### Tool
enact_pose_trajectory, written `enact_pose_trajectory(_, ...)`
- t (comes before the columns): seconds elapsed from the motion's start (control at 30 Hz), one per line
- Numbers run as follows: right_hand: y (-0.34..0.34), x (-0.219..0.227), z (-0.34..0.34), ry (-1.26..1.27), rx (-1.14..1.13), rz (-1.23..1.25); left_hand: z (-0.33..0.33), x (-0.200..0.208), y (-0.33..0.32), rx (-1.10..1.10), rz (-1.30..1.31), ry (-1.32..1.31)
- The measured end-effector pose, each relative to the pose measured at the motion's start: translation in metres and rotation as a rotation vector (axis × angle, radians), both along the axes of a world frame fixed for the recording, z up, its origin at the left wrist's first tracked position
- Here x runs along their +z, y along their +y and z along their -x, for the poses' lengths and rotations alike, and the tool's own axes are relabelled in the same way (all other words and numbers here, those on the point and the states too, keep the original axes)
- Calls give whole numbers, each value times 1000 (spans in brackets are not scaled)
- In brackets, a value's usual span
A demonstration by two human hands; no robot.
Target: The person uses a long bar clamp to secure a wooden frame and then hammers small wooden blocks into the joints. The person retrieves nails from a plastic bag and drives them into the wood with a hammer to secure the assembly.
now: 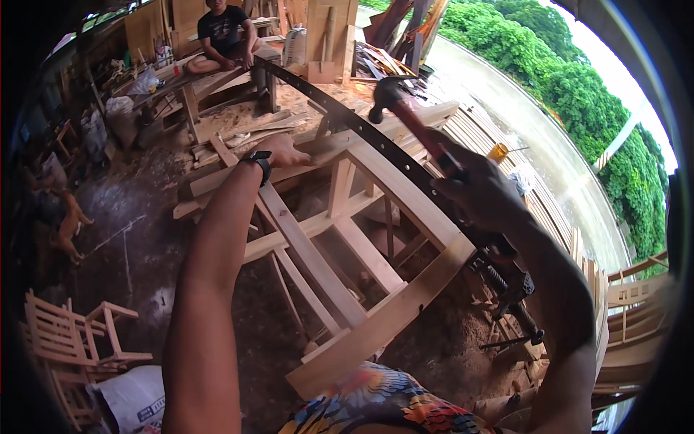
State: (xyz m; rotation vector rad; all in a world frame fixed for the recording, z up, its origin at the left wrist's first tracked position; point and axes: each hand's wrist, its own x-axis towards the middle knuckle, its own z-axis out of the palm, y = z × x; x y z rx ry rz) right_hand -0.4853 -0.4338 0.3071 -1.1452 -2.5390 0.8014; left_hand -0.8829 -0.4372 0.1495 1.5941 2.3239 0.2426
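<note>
My right hand [481, 184] is closed round the handle of a claw hammer [419, 129], raised with its metal head pointing away from me. Beyond the near rails, my left hand [284, 151] is low over the far wooden rail, fingers drawn together and pointing right; whatever they hold is too small or blurred to make out. A pale wooden frame [405, 192] of joined rails and slats lies in front of me, its wide curved near board [383, 325] by my lap. Along its right side runs a long dark perforated bar clamp [387, 148], with a threaded screw [506, 286] at the near end.
Long planks [499, 145] are stacked at right. A person [223, 32] sits at the far end near a low workbench [189, 94]. At left are a dog [70, 226], a slatted wooden chair [79, 325] and a white sack [130, 398]. Wood scraps and sawdust cover the floor.
</note>
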Motion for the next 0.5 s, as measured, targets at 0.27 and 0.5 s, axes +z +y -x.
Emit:
enact_pose_trajectory(0.27, 28, -72, 77, -5, 110, -197, -3, -18, 0, 59, -102, -5)
enact_pose_trajectory(0.5, 35, -90, 89, -23, 20, -131, -3, -17, -2, 72, -91, -88)
